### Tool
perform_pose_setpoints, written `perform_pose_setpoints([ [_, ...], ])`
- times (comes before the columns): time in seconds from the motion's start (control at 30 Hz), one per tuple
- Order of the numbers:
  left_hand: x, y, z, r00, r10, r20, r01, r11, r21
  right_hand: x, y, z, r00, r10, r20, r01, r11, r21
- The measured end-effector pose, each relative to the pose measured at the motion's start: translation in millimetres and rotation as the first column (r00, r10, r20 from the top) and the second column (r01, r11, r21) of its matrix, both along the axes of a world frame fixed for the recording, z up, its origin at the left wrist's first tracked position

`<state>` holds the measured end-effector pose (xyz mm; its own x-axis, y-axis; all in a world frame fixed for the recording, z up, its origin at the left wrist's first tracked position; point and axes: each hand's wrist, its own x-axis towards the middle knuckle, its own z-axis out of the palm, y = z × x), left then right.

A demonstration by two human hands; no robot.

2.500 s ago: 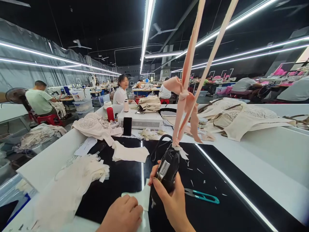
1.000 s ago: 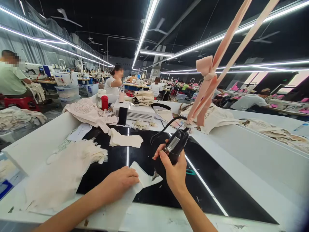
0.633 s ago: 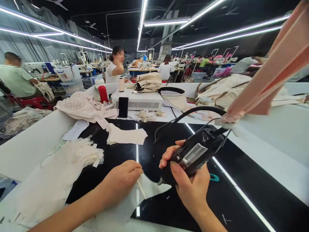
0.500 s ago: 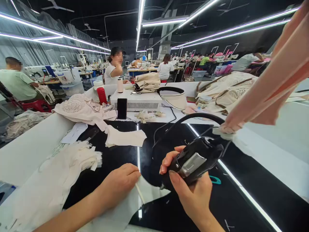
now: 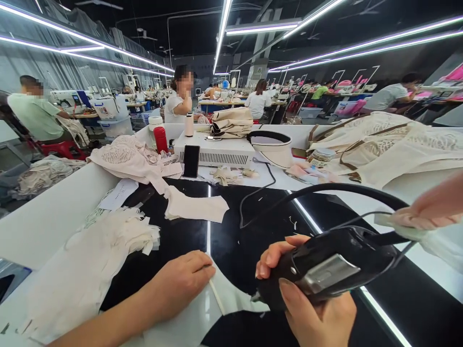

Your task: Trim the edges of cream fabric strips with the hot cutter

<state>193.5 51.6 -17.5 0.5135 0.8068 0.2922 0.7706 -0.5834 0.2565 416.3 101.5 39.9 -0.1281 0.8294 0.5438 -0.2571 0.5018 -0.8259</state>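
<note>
My right hand point(image 5: 311, 299) wraps round a black corded handheld power tool point(image 5: 325, 272) with a silver plate on its side. Its small metal tip point(image 5: 255, 296) points left, close to the edge of a pale fabric piece point(image 5: 237, 298) on the black tabletop point(image 5: 231, 246). My left hand point(image 5: 188, 279) presses down near that edge, fingers together and curled onto the fabric; their tips are hidden. A narrow cream strip point(image 5: 216, 295) runs along the fabric from under the fingers. Pink cloth point(image 5: 434, 207) is tied round the tool's cord at right.
A pile of white fabric pieces point(image 5: 87, 260) lies left, with lace bra parts point(image 5: 133, 154) behind. A phone point(image 5: 191, 161) leans on a white vented box point(image 5: 217, 153). A visor point(image 5: 271, 147) and lace garments point(image 5: 390, 144) sit farther right. The cord point(image 5: 347, 188) arches over the table. Several people work beyond.
My right hand and the tool have moved right, and the tool's rear end tilts lower. The pink cloth on the cord has swung down to the right. My left hand stays by the fabric edge.
</note>
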Motion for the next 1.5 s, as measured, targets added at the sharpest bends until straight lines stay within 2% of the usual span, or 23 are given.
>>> perform_pose_setpoints([
  [0.27, 2.3, -0.4, -2.2, 0.998, 0.039, 0.055, -0.038, 0.999, -0.016, -38.5, 21.7, 8.7, 0.988, 0.035, -0.147, -0.043, 0.998, -0.049],
  [0.5, 1.9, -1.8, -5.0, 0.998, 0.037, 0.059, -0.035, 0.998, -0.043, -71.3, 38.4, 2.0, 0.979, 0.097, -0.177, -0.105, 0.994, -0.038],
  [0.7, 2.3, -1.3, -1.1, 0.996, 0.043, 0.077, -0.038, 0.997, -0.061, -75.3, 38.9, -2.4, 0.978, 0.085, -0.189, -0.093, 0.995, -0.035],
  [1.1, -1.5, -0.2, -0.9, 0.993, -0.004, 0.118, -0.001, 0.999, 0.039, -78.8, 34.3, 1.6, 0.976, 0.074, -0.205, -0.080, 0.997, -0.019],
  [1.37, 0.2, -2.0, 4.5, 0.988, 0.003, 0.156, -0.010, 0.999, 0.042, -78.3, 33.4, -2.8, 0.986, 0.067, -0.155, -0.070, 0.998, -0.010],
  [1.5, -0.8, -2.8, 3.5, 0.992, 0.012, 0.126, -0.015, 1.000, 0.022, -79.6, 33.5, -5.2, 0.992, 0.035, -0.120, -0.037, 0.999, -0.017],
])
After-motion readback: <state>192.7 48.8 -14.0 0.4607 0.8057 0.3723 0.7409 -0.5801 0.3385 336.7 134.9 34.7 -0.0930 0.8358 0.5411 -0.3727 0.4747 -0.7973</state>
